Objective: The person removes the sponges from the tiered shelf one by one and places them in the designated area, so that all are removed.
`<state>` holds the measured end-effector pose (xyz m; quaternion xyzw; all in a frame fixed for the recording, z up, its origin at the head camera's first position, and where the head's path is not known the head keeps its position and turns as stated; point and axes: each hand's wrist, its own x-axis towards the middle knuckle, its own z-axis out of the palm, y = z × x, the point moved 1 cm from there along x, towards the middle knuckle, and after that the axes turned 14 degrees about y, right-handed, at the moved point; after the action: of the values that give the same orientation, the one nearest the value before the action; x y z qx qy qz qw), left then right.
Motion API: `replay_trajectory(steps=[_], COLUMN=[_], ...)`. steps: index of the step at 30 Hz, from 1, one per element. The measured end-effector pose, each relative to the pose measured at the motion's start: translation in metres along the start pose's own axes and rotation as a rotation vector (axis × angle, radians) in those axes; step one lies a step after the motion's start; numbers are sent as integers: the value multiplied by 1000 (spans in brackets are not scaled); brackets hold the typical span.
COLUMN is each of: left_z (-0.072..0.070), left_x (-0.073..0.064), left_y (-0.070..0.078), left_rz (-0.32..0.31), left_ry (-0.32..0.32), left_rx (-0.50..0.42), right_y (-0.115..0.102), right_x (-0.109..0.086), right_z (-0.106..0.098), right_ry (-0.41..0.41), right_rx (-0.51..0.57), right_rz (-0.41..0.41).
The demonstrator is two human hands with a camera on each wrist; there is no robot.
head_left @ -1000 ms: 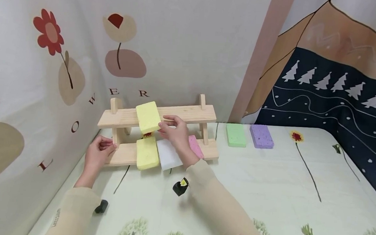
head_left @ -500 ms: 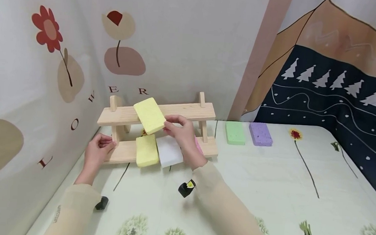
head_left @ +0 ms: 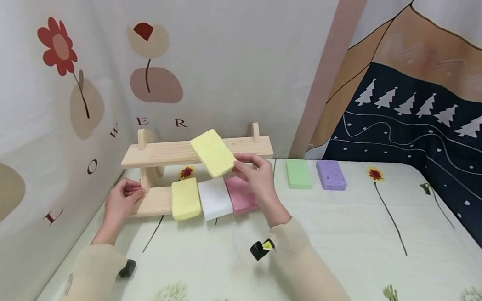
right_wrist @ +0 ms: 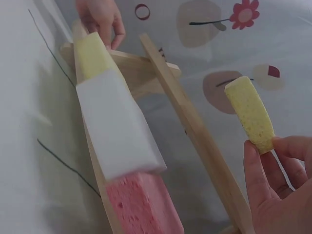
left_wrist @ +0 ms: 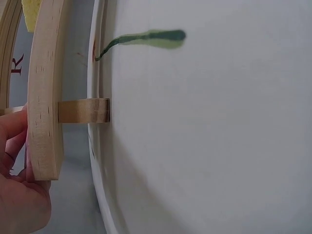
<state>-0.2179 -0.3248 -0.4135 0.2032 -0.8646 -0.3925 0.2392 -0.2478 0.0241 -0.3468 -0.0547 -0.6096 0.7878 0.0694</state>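
Along the bottom edge of the head view, the left sleeve (head_left: 97,273) is at lower left and the right sleeve (head_left: 312,274) right of centre, each with a small black block (head_left: 259,249) near its cuff; under them the pale printed worktop (head_left: 337,276) spreads to the right side of the frame.

Left of centre, the left hand (head_left: 119,200) holds the left end of the wooden rack (head_left: 147,177), fingers bent and its grip nearly closed at the lower board (head_left: 157,201); how firmly it presses, I cannot tell.

On that board, from the middle of the frame rightward, sit the lower yellow sponge (head_left: 186,200), the white block (head_left: 216,198) and the pink sponge (head_left: 240,194), side by side and tilted toward the viewer; the right wrist covers part of the pink one.

Above them, at centre, the right hand (head_left: 257,177) pinches the held sponge (head_left: 212,153), a yellow one, by its lower right end; the grip is parted just by the sponge's thickness, and the right wrist view shows it clear of the upper board (head_left: 166,153).

Further back, right of centre, the green sponge (head_left: 299,174) and purple sponge (head_left: 331,175) lie apart on the worktop; behind everything hangs the printed cloth (head_left: 238,67), dark with white trees at upper right.
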Motion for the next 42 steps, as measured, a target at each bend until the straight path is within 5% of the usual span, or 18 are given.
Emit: replay_trajectory(steps=[29,42], left_z=[-3,2], left_x=[1,0], left_y=[4,1], left_rz=[-14,-32], left_ry=[-8,-26], left_rx=[-3,5], right_y=[-32,-44], right_x=[20,25], right_z=[-103,-155], right_ry=[188,352], right_rx=[-19,-4], right_rz=[-83,-86])
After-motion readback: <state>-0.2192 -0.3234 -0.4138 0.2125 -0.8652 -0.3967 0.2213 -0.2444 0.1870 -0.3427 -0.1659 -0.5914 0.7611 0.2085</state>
